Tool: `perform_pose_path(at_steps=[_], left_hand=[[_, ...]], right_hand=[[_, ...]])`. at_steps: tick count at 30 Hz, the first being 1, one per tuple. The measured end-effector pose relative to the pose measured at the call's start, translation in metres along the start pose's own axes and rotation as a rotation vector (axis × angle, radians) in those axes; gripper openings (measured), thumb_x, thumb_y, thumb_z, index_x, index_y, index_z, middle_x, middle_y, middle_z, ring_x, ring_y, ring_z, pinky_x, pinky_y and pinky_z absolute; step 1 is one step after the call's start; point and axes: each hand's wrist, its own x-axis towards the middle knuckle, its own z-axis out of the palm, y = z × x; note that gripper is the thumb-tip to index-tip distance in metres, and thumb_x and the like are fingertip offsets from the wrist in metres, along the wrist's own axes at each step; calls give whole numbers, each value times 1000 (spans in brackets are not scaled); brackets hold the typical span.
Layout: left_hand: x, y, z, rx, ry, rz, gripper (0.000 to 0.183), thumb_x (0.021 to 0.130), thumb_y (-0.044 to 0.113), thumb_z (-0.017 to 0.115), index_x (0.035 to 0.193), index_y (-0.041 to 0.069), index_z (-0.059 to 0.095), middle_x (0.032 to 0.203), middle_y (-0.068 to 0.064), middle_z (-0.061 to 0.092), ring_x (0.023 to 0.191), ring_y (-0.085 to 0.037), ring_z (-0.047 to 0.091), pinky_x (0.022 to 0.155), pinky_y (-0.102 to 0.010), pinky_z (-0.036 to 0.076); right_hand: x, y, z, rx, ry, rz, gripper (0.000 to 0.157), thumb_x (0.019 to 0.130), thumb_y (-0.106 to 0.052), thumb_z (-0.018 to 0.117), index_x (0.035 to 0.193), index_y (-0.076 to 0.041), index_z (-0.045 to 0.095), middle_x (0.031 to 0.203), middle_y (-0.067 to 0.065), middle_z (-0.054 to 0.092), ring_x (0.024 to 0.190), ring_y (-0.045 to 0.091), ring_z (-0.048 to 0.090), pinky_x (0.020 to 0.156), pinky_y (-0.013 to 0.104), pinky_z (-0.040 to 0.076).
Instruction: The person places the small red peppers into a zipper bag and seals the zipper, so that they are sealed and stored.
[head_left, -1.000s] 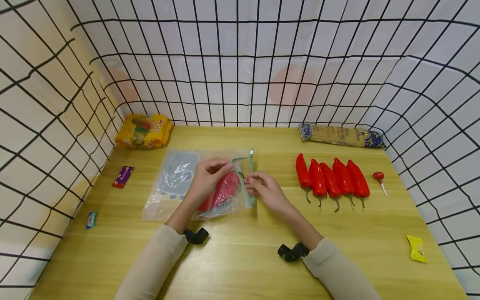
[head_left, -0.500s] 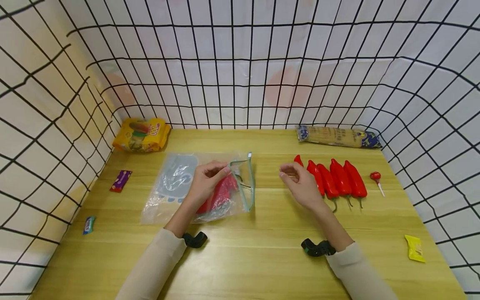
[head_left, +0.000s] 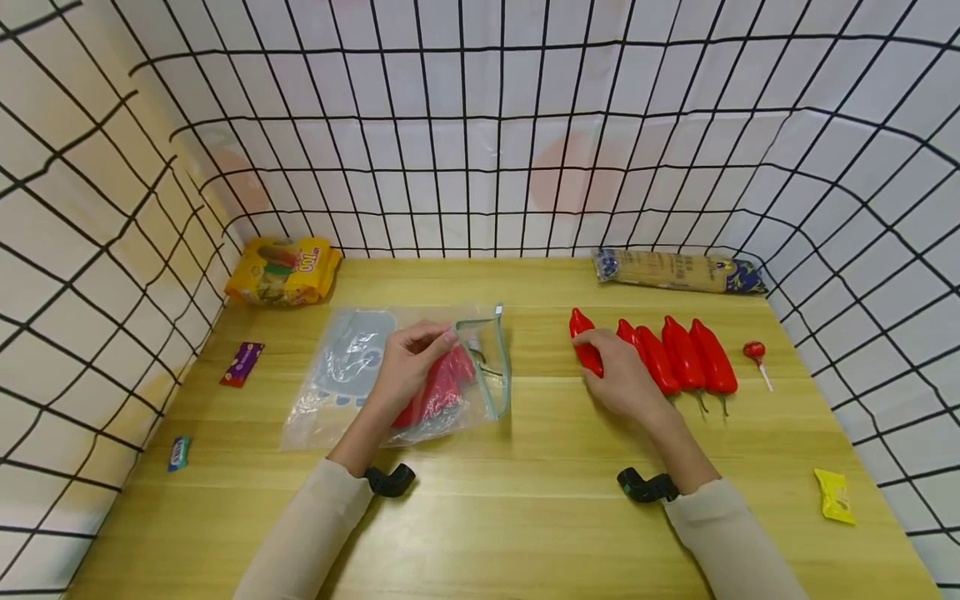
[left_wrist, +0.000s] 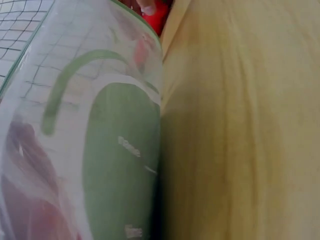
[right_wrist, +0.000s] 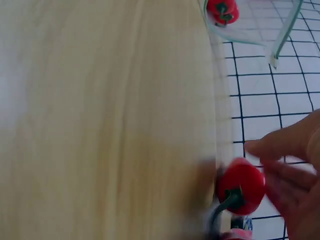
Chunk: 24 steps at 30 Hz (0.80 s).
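Bare yellowish wooden tabletop (head_left: pixel 536 383) leaves passage between the clear, green-edged plastic bag (head_left: pixel 356 358) and the leftmost glossy red pepper (head_left: pixel 589 358), with black wire-grid fencing (head_left: pixel 467 171) blocking the back.

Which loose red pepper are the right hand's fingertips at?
The leftmost loose pepper in the head view: the right hand has its fingertips there, while the other four peppers lie farther right.

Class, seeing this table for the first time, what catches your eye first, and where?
Boldest is the row of red peppers on the right of the table, the right hand at its left end. Next comes the clear bag left of centre, red contents showing through, its edge pinched by the left hand.
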Motion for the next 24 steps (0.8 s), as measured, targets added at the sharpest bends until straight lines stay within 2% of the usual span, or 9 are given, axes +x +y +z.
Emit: perform_pose_path(at_steps=[3, 6, 9, 13, 18, 21, 24], left_hand=[[0, 4, -2, -21, 0, 14, 27, 88, 22, 72, 109, 5, 73, 97, -1, 69, 85, -13, 62, 76, -19, 55], [0, 6, -3, -42, -10, 31, 26, 88, 19, 72, 109, 3, 73, 96, -2, 69, 86, -13, 62, 77, -20, 55], [0, 7, -4, -45, -17, 33, 25, 88, 18, 72, 109, 2, 72, 95, -1, 69, 86, -13, 62, 77, -20, 55], [1, 7, -3, -31, -14, 34, 27, 88, 20, 72, 108, 3, 72, 95, -1, 69, 85, -14, 61, 76, -19, 54], [3, 6, -3, -14, -21, 44, 27, 89, 23, 72, 108, 3, 73, 96, -2, 69, 85, -14, 60, 75, -19, 53], [2, 6, -2, -24, -17, 33, 27, 88, 24, 72, 107, 4, 73, 96, -3, 69, 86, -14, 60, 75, -19, 53], [1, 6, 0, -18, -13, 20, 28, 87, 26, 73, 106, 6, 74, 97, -3, 69, 87, -14, 60, 76, -19, 54]], right_hand=[[1, -3, 3, 11, 36, -4, 50, 82, -10, 73, 129, -11, 55, 137, 13, 52, 121, 34, 51, 97, 54, 48], [0, -4, 4, -24, 49, 61, 58, 80, -16, 77, 132, -9, 52, 138, 15, 48, 120, 35, 48, 96, 56, 48], [-3, -4, 5, -66, 16, 129, 62, 81, -18, 76, 136, -8, 49, 138, 16, 48, 118, 36, 49, 95, 56, 47], [-6, -2, 4, -63, -35, 146, 60, 85, -21, 74, 137, -10, 48, 133, 14, 55, 112, 33, 54, 94, 53, 48], [-9, -2, 4, 77, 44, 155, 52, 88, -32, 72, 131, -13, 53, 125, 11, 62, 101, 26, 61, 87, 45, 53], [-12, -2, 3, 213, 106, 149, 48, 88, -41, 70, 128, -18, 55, 125, 7, 64, 89, 22, 66, 76, 36, 55], [-14, -5, -1, 359, 106, 128, 46, 87, -41, 72, 126, -20, 57, 126, 5, 64, 84, 20, 66, 70, 28, 54]])
